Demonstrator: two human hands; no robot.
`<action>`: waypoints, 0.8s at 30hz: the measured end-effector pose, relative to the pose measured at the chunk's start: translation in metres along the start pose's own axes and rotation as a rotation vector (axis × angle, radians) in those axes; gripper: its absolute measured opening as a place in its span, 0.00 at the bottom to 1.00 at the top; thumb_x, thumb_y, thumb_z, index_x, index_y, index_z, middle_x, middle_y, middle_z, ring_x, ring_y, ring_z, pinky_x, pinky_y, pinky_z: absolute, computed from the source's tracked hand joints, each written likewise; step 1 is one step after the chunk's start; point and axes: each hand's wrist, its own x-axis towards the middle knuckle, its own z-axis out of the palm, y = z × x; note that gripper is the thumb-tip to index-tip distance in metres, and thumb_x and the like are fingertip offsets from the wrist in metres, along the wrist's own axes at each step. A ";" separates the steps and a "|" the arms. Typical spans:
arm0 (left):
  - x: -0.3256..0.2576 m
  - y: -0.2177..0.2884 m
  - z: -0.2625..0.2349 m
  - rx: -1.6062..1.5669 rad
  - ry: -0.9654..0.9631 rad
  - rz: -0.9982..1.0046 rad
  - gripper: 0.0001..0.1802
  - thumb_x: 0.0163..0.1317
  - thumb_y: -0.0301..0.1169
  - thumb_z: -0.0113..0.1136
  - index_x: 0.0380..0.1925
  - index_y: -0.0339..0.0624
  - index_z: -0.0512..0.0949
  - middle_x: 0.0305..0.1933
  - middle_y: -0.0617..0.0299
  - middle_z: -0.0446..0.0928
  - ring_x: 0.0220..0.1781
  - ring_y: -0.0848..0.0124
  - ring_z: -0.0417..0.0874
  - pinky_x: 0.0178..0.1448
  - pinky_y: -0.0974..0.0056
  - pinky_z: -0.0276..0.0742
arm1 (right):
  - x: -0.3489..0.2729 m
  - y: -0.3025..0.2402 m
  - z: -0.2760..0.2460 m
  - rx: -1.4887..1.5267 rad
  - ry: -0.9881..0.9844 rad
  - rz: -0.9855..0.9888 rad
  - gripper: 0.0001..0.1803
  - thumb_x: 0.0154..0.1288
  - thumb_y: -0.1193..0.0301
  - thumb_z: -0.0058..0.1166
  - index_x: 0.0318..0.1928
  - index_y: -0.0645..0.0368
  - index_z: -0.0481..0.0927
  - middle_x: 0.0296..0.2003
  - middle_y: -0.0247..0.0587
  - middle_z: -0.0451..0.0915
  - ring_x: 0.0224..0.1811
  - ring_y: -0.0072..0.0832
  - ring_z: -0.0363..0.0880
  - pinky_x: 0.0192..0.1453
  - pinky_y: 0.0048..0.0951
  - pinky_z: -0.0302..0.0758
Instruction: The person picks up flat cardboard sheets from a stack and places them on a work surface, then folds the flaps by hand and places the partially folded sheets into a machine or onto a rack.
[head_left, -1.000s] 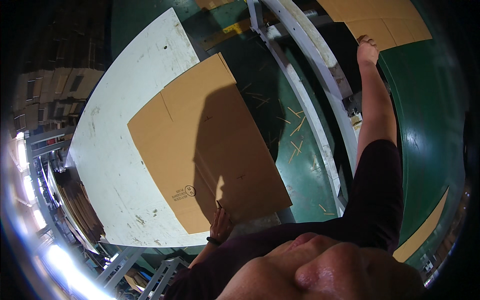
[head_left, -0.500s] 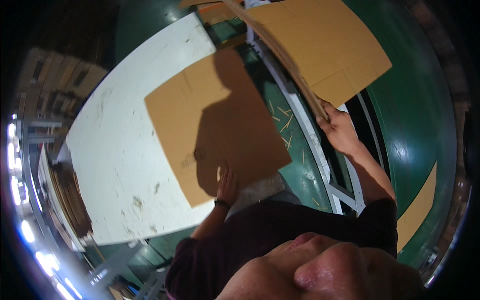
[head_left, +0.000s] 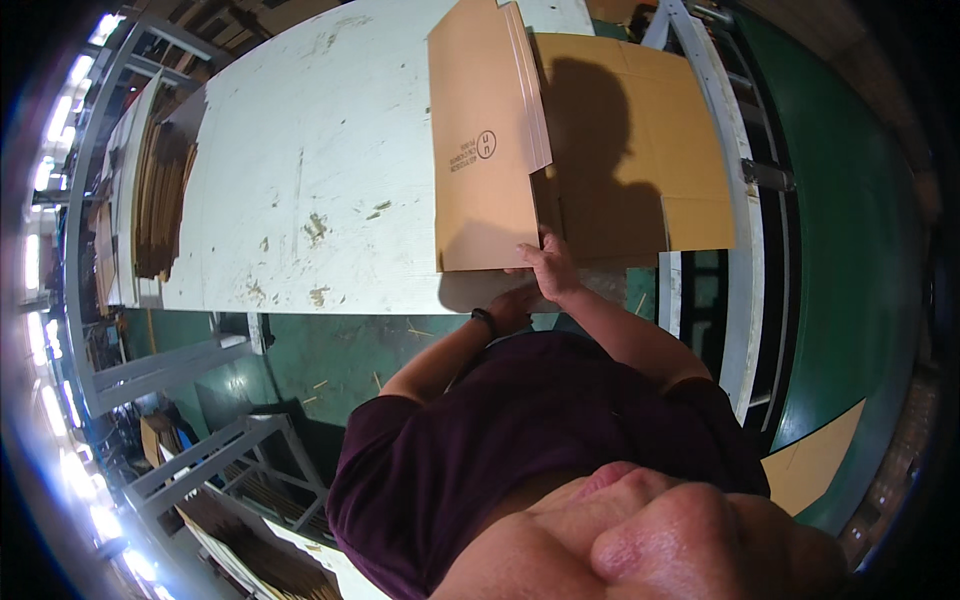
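Observation:
A brown cardboard sheet (head_left: 487, 150) with a round printed mark lies over the white table. Its right edge overlaps a wider creased piece of cardboard (head_left: 690, 130), on which the shadow of a head falls. My right hand (head_left: 552, 268) is closed on the near right corner of the marked sheet, thumb on top. Just below and to the left, my left hand (head_left: 512, 310), with a dark band at the wrist, is close to the near edge of the sheet. Its fingers are in shadow and partly hidden, so its grip does not show.
The white table (head_left: 300, 170) has scuffs and extends to the left. A stack of cardboard (head_left: 160, 210) stands at its left end. Grey metal framing (head_left: 735, 300) borders a green surface (head_left: 830, 220) on the right. Another cardboard piece (head_left: 815, 460) lies at lower right.
My view has turned. The raised cardboard at the right has come down beside the table. My left hand has left the sheet's face, and my right hand is now close to it.

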 end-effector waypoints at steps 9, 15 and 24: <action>0.070 0.057 -0.127 0.030 0.485 -0.037 0.20 0.55 0.30 0.58 0.50 0.47 0.75 0.56 0.48 0.71 0.61 0.49 0.69 0.62 0.49 0.68 | 0.026 0.053 -0.105 -0.376 0.001 0.398 0.17 0.61 0.60 0.59 0.39 0.62 0.76 0.25 0.37 0.79 0.21 0.23 0.77 0.20 0.26 0.74; 0.132 0.051 -0.080 0.392 0.112 -0.291 0.27 0.53 0.38 0.60 0.56 0.50 0.71 0.64 0.44 0.61 0.70 0.40 0.56 0.68 0.40 0.59 | 0.015 0.028 -0.294 -0.737 0.952 -0.091 0.22 0.51 0.56 0.67 0.27 0.64 0.77 0.25 0.44 0.80 0.25 0.31 0.79 0.28 0.34 0.76; 0.139 0.058 -0.072 0.500 0.017 -0.395 0.34 0.51 0.41 0.63 0.60 0.47 0.67 0.66 0.39 0.58 0.68 0.34 0.55 0.67 0.36 0.57 | -0.013 -0.054 -0.500 -0.050 1.437 -0.184 0.22 0.47 0.67 0.73 0.41 0.62 0.79 0.42 0.41 0.81 0.41 0.32 0.79 0.51 0.34 0.77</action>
